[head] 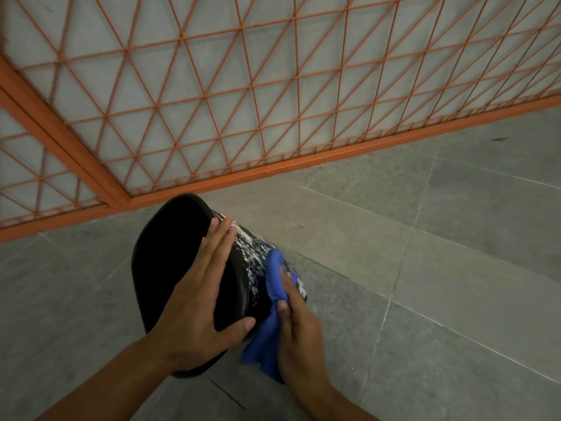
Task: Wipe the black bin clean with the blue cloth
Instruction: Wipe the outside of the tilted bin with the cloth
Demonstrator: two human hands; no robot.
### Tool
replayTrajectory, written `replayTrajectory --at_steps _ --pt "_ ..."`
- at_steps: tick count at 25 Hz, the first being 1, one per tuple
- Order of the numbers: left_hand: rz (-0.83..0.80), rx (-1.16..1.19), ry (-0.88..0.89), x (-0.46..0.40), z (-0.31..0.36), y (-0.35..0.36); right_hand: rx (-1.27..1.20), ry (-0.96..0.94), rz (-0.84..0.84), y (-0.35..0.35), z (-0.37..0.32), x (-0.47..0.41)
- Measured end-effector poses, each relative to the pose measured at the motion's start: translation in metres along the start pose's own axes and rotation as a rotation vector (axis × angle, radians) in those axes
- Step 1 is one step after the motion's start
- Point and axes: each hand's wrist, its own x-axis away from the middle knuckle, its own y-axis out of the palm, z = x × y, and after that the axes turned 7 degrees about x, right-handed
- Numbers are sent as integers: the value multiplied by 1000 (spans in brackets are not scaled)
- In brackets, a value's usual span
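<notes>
Two bare forearms enter from the bottom edge, with no sleeve, watch, glove or ring visible on either. The left hand (197, 299) shows its back, with short, plain nails at the tips of its fingers (221, 235) and thumb. The right hand (299, 326) also shows short, unpainted nails. Both wrists are uncovered below the knuckles.

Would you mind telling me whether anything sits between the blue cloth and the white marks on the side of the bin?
Nothing visible does. The right hand already presses the blue cloth against the black bin wall beside the white marks. The left hand lies flat over the rim, clear of them.
</notes>
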Motion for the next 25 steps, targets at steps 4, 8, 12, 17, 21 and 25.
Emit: replayTrajectory --at_steps 4,8,12,17,21,25 --pt "8 36 3 4 -2 1 88 -106 -58 9 -15 15" --pt "-2 31 11 0 -2 1 72 -51 -30 4 -14 1" --pt "-11 30 28 0 -2 2 53 -69 -64 7 -24 16" --pt "-24 0 17 -7 1 3 35 3 -35 1 -22 9" --pt "-19 12 22 -6 0 2 79 -36 -37 3 -29 13" --pt "-39 24 18 -7 0 2 88 35 -13 1 -22 9"
